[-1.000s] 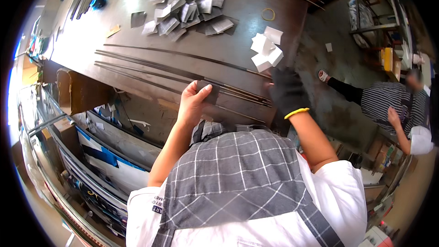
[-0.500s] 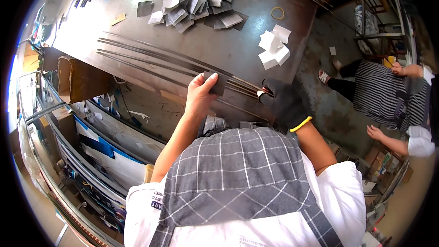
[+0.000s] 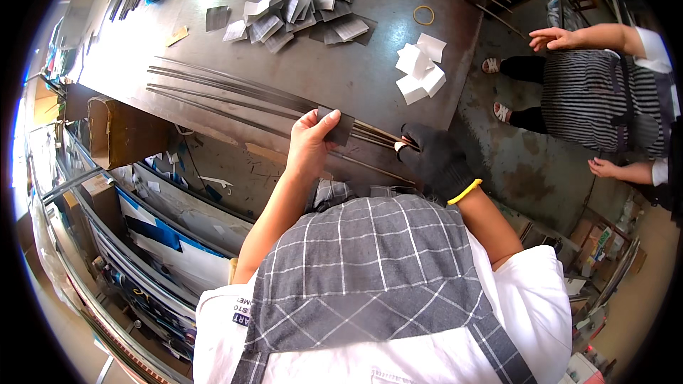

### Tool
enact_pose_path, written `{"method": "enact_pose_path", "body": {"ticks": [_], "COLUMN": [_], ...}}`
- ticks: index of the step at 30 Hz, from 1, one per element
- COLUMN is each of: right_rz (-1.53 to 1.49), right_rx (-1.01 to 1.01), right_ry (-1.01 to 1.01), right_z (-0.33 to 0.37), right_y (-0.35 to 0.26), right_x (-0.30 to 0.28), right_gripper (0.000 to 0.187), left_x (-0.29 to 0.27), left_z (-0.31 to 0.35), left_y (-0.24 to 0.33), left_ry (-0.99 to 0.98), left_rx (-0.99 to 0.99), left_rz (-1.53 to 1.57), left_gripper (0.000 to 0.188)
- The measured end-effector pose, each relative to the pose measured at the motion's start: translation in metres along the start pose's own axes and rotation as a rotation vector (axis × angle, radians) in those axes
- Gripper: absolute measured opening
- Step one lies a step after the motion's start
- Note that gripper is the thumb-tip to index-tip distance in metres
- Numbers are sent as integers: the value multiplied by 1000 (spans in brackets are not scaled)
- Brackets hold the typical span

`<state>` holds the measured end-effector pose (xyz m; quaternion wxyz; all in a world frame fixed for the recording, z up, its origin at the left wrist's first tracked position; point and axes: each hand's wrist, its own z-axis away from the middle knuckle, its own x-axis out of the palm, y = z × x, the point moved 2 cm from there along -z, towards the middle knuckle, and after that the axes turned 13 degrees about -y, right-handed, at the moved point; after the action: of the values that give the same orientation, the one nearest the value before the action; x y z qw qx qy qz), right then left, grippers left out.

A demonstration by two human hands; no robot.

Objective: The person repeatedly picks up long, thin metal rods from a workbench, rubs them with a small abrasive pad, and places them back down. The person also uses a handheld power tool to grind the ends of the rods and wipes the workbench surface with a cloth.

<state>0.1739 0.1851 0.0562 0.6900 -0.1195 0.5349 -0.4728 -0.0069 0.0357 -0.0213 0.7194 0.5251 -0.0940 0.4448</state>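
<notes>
The dark sheet (image 3: 341,129) sits mid-frame across the rods (image 3: 375,134), hiding part of them; we cannot tell whether it wraps them. Our left hand (image 3: 307,146) pinches it, thumb on top; our gloved right hand (image 3: 439,161), right of centre, closes thumb and fingers on the rods' ends. At upper centre we see piled slips (image 3: 292,7); right of them, a yellow ring (image 3: 415,12) and white papers (image 3: 415,60). The table (image 3: 370,78) fills the top; a co-worker (image 3: 587,92) stands at right, a rack (image 3: 73,190) at left.
</notes>
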Motion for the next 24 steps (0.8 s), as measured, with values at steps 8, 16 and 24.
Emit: {"method": "enact_pose_path", "body": {"ticks": [8, 16, 24], "right_rz": [18, 1, -40], "right_rx": [12, 6, -2], "right_ry": [-21, -32, -47], "right_z": [-1, -2, 1], "right_y": [1, 4, 3], "right_x": [0, 2, -1], "right_gripper": [22, 23, 25], "left_x": [-4, -5, 0], "left_z": [-2, -2, -1], "left_y": [0, 1, 4], "left_ry": [5, 9, 23], "left_rx": [-20, -25, -53], "left_rz": [-21, -39, -56], "left_gripper": [15, 16, 15]}}
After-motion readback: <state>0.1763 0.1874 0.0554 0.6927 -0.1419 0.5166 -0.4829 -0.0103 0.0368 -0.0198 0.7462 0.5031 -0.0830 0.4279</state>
